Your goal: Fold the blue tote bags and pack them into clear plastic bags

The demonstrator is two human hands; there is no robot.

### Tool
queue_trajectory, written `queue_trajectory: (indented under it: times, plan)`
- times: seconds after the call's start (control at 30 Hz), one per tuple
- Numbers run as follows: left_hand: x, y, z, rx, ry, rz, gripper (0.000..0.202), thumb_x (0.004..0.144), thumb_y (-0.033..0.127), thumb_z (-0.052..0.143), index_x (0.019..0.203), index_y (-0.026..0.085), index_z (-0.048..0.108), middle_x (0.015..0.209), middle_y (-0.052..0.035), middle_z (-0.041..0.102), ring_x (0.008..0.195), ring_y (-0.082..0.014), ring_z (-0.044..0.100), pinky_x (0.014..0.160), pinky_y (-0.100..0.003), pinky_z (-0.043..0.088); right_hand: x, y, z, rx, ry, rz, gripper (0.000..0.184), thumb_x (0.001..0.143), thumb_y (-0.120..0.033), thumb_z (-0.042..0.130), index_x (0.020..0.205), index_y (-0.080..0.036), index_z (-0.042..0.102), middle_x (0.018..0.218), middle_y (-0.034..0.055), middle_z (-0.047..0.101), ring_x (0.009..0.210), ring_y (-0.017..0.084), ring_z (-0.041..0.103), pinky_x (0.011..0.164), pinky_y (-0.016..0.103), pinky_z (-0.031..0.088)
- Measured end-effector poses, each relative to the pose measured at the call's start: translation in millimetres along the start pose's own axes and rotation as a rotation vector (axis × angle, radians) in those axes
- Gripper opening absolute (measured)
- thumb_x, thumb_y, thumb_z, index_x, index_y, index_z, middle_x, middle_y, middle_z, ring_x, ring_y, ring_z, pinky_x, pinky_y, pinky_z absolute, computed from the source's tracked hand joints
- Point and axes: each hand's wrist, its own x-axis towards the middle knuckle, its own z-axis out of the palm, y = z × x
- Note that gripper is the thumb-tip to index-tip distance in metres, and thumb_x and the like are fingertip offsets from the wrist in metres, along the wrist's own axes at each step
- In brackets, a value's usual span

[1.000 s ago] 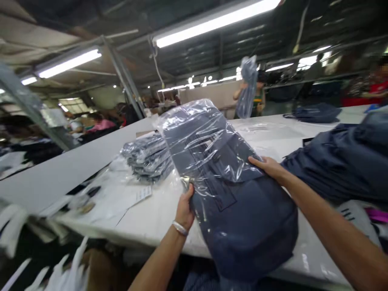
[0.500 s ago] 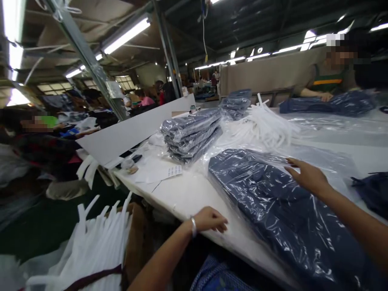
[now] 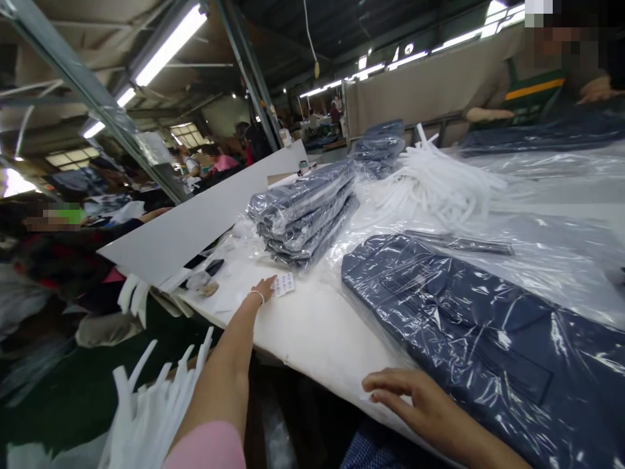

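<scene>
A folded dark blue garment in a clear plastic bag (image 3: 488, 332) lies flat on the white table (image 3: 312, 326) before me. My right hand (image 3: 415, 400) rests open at the table's near edge, fingers spread, just left of the bag's corner. My left hand (image 3: 263, 288) is stretched far out to a small white sticker sheet (image 3: 284, 284), fingertips touching it; whether it grips the sheet is unclear. Behind the sheet stands a stack of bagged blue garments (image 3: 303, 212).
A heap of white plastic strips (image 3: 434, 179) and loose clear bags (image 3: 537, 241) lie at the back right. A grey board (image 3: 195, 225) slopes along the table's left. More white strips (image 3: 146, 410) hang at lower left. A person in a green-striped top (image 3: 532, 91) works opposite.
The bagged garment went from held upright to lying flat on the table. My left hand has reached out to the sticker sheet; my right hand has come off the bag to the table's edge.
</scene>
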Motion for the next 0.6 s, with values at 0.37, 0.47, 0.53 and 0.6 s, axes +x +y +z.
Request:
queue_trajectory:
  times: [0.37,0.47,0.53,0.6]
  plan:
    - [5,-28,8.2,0.077,-0.119,-0.027,0.037,0.092,0.037,0.06,0.124,0.018,0.058,0.128,-0.0104,0.059,0.11,-0.0235,0.06,0.092,-0.046,0.054,20,16,17,0.188,-0.079,0.071,0.028,0.089,-0.042,0.059,0.098,-0.021,0.077,0.098,0.0055,0.075,0.092,0.024,0.068,0.085,0.031,0.051]
    - [-15,-23,21.4,0.017,-0.091,-0.047,0.039,0.092,0.037,0.061,0.126,0.017,0.057,0.127,-0.0104,0.059,0.108,-0.0234,0.061,0.091,-0.046,0.054,29,23,29,0.267,-0.081,0.057,0.028,0.086,-0.041,0.061,0.094,-0.02,0.077,0.095,0.006,0.075,0.089,0.023,0.068,0.083,0.031,0.051]
    - [-28,-17,29.6,-0.032,-0.077,-0.071,0.04,0.092,0.037,0.061,0.126,0.017,0.056,0.125,-0.0103,0.06,0.106,-0.0231,0.062,0.09,-0.045,0.055,34,28,38,0.312,-0.075,0.046,0.028,0.084,-0.041,0.062,0.093,-0.019,0.077,0.094,0.0066,0.075,0.085,0.022,0.068,0.081,0.031,0.051]
    - [-38,-9,35.3,-0.087,-0.067,-0.094,0.039,0.092,0.038,0.061,0.125,0.017,0.057,0.124,-0.01,0.061,0.105,-0.0229,0.062,0.089,-0.045,0.055,38,33,45,0.339,-0.051,0.047,0.028,0.082,-0.041,0.063,0.092,-0.018,0.077,0.093,0.0071,0.075,0.082,0.021,0.068,0.079,0.031,0.052]
